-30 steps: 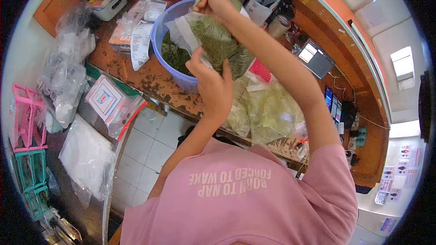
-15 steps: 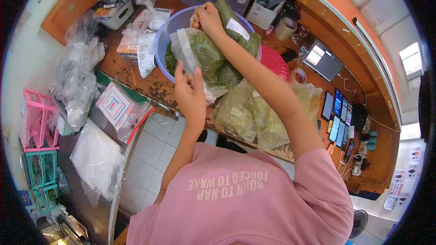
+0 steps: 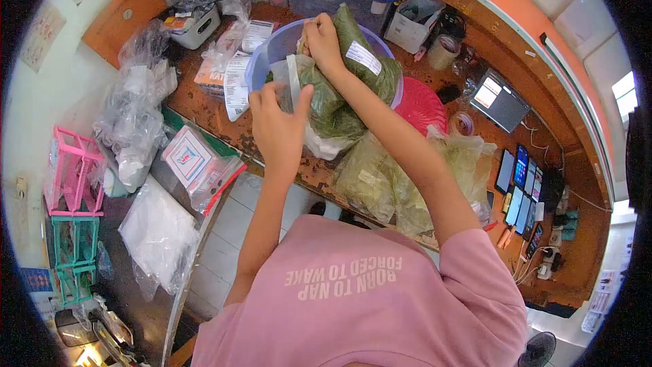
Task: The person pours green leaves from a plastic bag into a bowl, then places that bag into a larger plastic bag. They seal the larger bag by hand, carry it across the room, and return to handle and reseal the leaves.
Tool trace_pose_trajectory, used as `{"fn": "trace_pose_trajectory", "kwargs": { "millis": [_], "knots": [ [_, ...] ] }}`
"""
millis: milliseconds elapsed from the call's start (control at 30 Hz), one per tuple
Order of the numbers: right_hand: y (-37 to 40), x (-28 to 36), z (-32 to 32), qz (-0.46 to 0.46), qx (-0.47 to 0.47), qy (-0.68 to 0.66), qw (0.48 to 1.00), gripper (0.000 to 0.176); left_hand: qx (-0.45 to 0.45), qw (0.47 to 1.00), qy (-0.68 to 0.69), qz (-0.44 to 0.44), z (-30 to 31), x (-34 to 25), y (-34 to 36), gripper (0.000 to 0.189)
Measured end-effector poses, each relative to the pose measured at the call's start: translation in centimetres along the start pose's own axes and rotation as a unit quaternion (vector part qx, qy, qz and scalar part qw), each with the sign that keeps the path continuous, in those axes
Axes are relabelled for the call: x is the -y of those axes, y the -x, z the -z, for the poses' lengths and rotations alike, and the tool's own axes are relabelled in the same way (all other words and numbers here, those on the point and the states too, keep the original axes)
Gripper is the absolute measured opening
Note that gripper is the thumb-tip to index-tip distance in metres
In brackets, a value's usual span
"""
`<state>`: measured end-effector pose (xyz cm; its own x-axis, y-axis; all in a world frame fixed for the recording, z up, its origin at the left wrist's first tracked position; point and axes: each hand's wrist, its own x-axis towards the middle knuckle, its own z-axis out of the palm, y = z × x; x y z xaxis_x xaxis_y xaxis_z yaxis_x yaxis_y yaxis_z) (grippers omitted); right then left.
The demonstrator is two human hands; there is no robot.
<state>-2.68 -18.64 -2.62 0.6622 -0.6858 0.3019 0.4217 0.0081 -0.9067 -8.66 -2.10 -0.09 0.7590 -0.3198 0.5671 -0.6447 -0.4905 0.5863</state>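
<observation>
Over the rim of a round blue plastic bowl (image 3: 263, 61), a clear, crinkled bag (image 3: 324, 105) bulges with dry, crumbled green leaves and sags onto the surface's edge. The right hand (image 3: 321, 39) has its grip pinched shut on the bag's gathered top. The left hand (image 3: 277, 129) lies against the bag's near side, with fingers and thumb spread along the film. A second leaf bag with a white label (image 3: 363, 58) leans in the bowl just behind. Paler, fuller bags (image 3: 407, 177) slump beside the right forearm, near a ribbed red lid (image 3: 422, 105). Printed paper slips (image 3: 236, 85) lie beside the bowl. The surface (image 3: 210, 117) is orange-brown wood, scuffed and flaking. Further along it are a tablet (image 3: 499, 98) and a row of phones (image 3: 519, 180). Flat zip bags with a red strip (image 3: 198, 163) lie lower left, near a pink wire basket (image 3: 71, 173). Pale floor tiles (image 3: 227, 231) show below.
</observation>
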Motion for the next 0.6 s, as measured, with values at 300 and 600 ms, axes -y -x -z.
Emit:
{"fn": "trace_pose_trajectory", "kwargs": {
  "millis": [300, 600],
  "knots": [
    [-0.3, 6.7, 1.9, -0.188, 0.206, 0.115, 0.953, 0.033, 0.01, 0.995, 0.1, -0.011, -0.9, 1.3, 0.5, 0.02],
    [-8.7, 2.5, 7.8, -0.053, 0.212, 0.559, 0.8, 0.067, -0.088, 0.98, 0.086, -0.154, -1.8, 1.4, 1.2, 0.017]
  ]
}}
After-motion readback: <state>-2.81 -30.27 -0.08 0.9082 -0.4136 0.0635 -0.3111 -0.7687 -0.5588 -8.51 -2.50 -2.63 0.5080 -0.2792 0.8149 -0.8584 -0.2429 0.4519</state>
